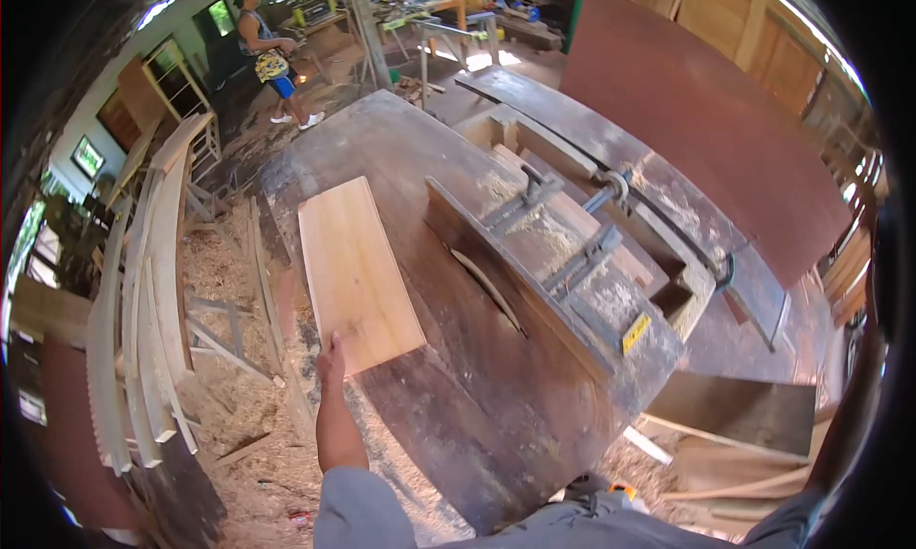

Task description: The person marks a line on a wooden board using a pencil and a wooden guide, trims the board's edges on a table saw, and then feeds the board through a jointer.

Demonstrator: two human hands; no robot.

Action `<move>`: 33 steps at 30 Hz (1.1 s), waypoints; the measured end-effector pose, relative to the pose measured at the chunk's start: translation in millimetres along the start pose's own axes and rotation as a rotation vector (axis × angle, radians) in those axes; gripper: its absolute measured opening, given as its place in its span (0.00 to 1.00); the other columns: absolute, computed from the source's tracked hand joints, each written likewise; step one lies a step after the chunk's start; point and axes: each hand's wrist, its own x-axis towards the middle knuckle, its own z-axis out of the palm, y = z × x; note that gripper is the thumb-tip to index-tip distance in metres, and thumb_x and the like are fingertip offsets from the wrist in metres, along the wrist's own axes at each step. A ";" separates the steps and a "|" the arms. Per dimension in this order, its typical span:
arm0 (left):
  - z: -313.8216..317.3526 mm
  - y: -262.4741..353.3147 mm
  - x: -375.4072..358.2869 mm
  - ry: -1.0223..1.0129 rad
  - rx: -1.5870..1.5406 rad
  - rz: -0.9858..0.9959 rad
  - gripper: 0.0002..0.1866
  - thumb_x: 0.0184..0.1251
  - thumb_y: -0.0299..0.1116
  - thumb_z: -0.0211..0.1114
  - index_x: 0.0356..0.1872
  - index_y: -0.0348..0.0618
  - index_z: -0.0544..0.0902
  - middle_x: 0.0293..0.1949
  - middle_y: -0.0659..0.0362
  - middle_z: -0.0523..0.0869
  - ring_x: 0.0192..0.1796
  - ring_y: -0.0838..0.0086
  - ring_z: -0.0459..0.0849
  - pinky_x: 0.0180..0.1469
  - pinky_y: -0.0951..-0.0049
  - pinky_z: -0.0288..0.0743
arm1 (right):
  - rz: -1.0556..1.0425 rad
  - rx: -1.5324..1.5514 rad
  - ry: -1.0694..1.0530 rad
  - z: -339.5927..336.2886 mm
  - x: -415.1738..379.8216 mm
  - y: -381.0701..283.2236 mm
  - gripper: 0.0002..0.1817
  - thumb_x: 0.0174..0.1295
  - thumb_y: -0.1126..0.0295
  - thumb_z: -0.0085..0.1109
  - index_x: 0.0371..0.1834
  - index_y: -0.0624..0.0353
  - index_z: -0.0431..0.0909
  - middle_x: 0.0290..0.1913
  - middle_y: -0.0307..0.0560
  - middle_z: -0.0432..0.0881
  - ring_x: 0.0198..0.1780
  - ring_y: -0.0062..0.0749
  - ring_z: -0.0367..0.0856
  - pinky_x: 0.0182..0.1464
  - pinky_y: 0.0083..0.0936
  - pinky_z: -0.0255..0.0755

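My left hand (pixel 331 360) grips the near left corner of a pale wooden board (pixel 358 272), its fingers over the edge. The board lies flat on the worn worktable (pixel 448 454), along its left side. To its right, a narrow curved strip (pixel 485 287), perhaps a saw blade in its slot, shows in the tabletop. Beside that strip stands a long wooden fence (pixel 515 277), joined to metal clamps (pixel 584 258). My right arm (pixel 859 396) reaches up along the dark right edge; the right hand itself is not visible.
Long planks (pixel 143 330) rest on supports at left, above sawdust-covered floor (pixel 234 358). A large reddish-brown panel (pixel 697 120) leans at right. A yellow piece (pixel 635 333) sits by the fence. Offcuts (pixel 735 473) lie at lower right. Another person (pixel 272 58) stands at the back left.
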 end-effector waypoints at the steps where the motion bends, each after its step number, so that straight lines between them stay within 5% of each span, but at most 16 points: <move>1: -9.2 5.7 -20.0 -0.029 -0.152 -0.053 0.49 0.60 0.73 0.53 0.53 0.26 0.80 0.44 0.35 0.85 0.45 0.40 0.85 0.41 0.49 0.82 | 0.532 0.097 -0.247 -40.1 -54.0 -37.8 0.09 0.66 0.74 0.60 0.42 0.69 0.81 0.37 0.57 0.84 0.28 0.40 0.81 0.25 0.32 0.74; 3: -13.5 18.1 -39.2 -0.080 -0.279 -0.067 0.48 0.60 0.74 0.53 0.48 0.26 0.83 0.42 0.36 0.86 0.41 0.42 0.86 0.33 0.51 0.83 | 0.958 0.448 -0.236 -72.5 -263.7 -10.7 0.27 0.71 0.47 0.45 0.41 0.63 0.80 0.31 0.45 0.80 0.35 0.28 0.79 0.51 0.36 0.75; 4: -10.7 9.2 -47.1 -0.113 -0.309 -0.098 0.48 0.60 0.74 0.53 0.50 0.26 0.82 0.41 0.37 0.86 0.39 0.45 0.86 0.28 0.53 0.82 | 0.920 0.623 -0.193 -92.8 -367.8 -34.5 0.27 0.74 0.47 0.40 0.42 0.61 0.80 0.33 0.44 0.80 0.32 0.28 0.77 0.48 0.35 0.74; 5: -9.0 -3.7 -56.9 -0.137 -0.334 -0.142 0.48 0.61 0.74 0.53 0.51 0.26 0.81 0.41 0.39 0.86 0.37 0.48 0.87 0.23 0.55 0.81 | 1.340 0.671 -0.279 -119.0 -393.9 -90.6 0.24 0.74 0.51 0.42 0.40 0.60 0.80 0.32 0.41 0.77 0.31 0.27 0.75 0.45 0.30 0.73; 8: -5.3 -36.2 -75.8 -0.138 -0.334 -0.136 0.48 0.61 0.73 0.54 0.53 0.27 0.80 0.40 0.41 0.87 0.33 0.50 0.87 0.22 0.55 0.80 | 1.508 0.659 -0.456 -149.3 -442.9 -217.7 0.01 0.55 0.76 0.60 0.30 0.61 0.78 0.30 0.44 0.76 0.33 0.27 0.72 0.35 0.28 0.68; 10: -25.7 -24.0 -118.7 -0.124 -0.284 -0.161 0.48 0.61 0.73 0.54 0.54 0.26 0.79 0.40 0.42 0.86 0.32 0.52 0.86 0.21 0.57 0.79 | 1.707 0.543 -0.806 -161.9 -489.5 -279.6 0.06 0.51 0.81 0.58 0.22 0.61 0.70 0.26 0.42 0.73 0.31 0.30 0.72 0.38 0.29 0.69; 14: -31.1 -31.7 -145.5 0.046 -0.354 0.044 0.46 0.64 0.73 0.51 0.53 0.30 0.80 0.43 0.46 0.85 0.39 0.58 0.85 0.29 0.61 0.80 | 1.845 0.256 -0.988 -188.0 -784.9 -422.2 0.21 0.50 0.72 0.62 0.49 0.67 0.77 0.46 0.61 0.81 0.51 0.53 0.78 0.56 0.45 0.71; 16: -41.4 -45.4 -171.9 -0.219 -0.399 -0.168 0.47 0.69 0.72 0.44 0.61 0.28 0.75 0.54 0.47 0.82 0.49 0.63 0.82 0.46 0.64 0.80 | 1.957 0.252 -1.706 -161.4 -786.3 -455.9 0.46 0.51 0.61 0.68 0.73 0.64 0.56 0.71 0.69 0.60 0.73 0.62 0.56 0.73 0.48 0.54; 17: -38.7 -55.8 -176.6 -0.281 -0.293 -0.063 0.50 0.68 0.73 0.43 0.61 0.25 0.72 0.55 0.47 0.82 0.48 0.63 0.82 0.44 0.63 0.80 | 1.728 0.305 -1.717 -128.8 -834.1 -490.4 0.47 0.48 0.58 0.72 0.71 0.64 0.60 0.67 0.70 0.67 0.69 0.59 0.65 0.68 0.47 0.64; 20: -32.0 -52.7 -254.2 -0.122 -0.304 -0.378 0.54 0.61 0.77 0.49 0.70 0.33 0.65 0.65 0.50 0.75 0.60 0.56 0.76 0.54 0.55 0.74 | 1.876 0.767 -1.226 20.1 -706.4 -467.8 0.32 0.49 0.57 0.71 0.55 0.66 0.79 0.55 0.64 0.81 0.58 0.53 0.79 0.56 0.40 0.75; 21: -4.5 -103.2 -243.9 -0.003 -0.473 0.014 0.54 0.59 0.78 0.51 0.69 0.34 0.66 0.66 0.51 0.74 0.63 0.55 0.74 0.56 0.54 0.73 | 1.541 0.662 -1.098 74.3 -686.1 -470.8 0.32 0.53 0.56 0.67 0.58 0.66 0.78 0.50 0.64 0.84 0.50 0.53 0.84 0.51 0.40 0.78; 22: -6.5 -112.0 -260.5 -0.069 -0.351 -0.322 0.50 0.63 0.74 0.52 0.68 0.35 0.67 0.64 0.52 0.76 0.63 0.57 0.75 0.56 0.56 0.75 | 1.489 0.696 -0.967 131.7 -669.7 -466.2 0.31 0.58 0.55 0.63 0.58 0.68 0.77 0.49 0.65 0.84 0.41 0.47 0.87 0.44 0.37 0.81; 24: 17.0 -100.2 -306.8 -0.143 -0.309 -0.438 0.50 0.63 0.74 0.53 0.68 0.35 0.67 0.64 0.52 0.76 0.62 0.57 0.76 0.56 0.56 0.75 | 2.166 1.109 -0.824 222.7 -598.4 -420.3 0.33 0.62 0.47 0.61 0.61 0.65 0.76 0.51 0.64 0.81 0.38 0.40 0.86 0.37 0.36 0.81; 28: 79.5 -46.0 -395.4 -0.279 -0.309 -0.479 0.50 0.63 0.74 0.53 0.68 0.35 0.68 0.63 0.52 0.77 0.62 0.58 0.76 0.56 0.56 0.76 | 2.636 1.426 -0.128 383.0 -561.8 -377.3 0.39 0.65 0.39 0.55 0.66 0.63 0.70 0.47 0.51 0.80 0.40 0.44 0.82 0.42 0.36 0.79; 30: 98.6 -26.5 -426.9 -0.342 -0.320 -0.497 0.50 0.63 0.74 0.53 0.68 0.35 0.68 0.63 0.52 0.77 0.61 0.58 0.77 0.55 0.56 0.76 | 2.921 1.421 -0.125 429.7 -528.8 -343.4 0.34 0.67 0.41 0.52 0.64 0.57 0.71 0.47 0.47 0.79 0.42 0.36 0.79 0.37 0.34 0.75; 33: 112.1 -3.5 -460.3 -0.376 -0.353 -0.534 0.49 0.63 0.73 0.53 0.68 0.35 0.68 0.62 0.52 0.77 0.61 0.58 0.77 0.55 0.57 0.76 | 2.630 2.007 0.241 514.0 -585.6 -388.9 0.29 0.67 0.44 0.51 0.61 0.54 0.74 0.46 0.45 0.80 0.40 0.33 0.78 0.40 0.38 0.73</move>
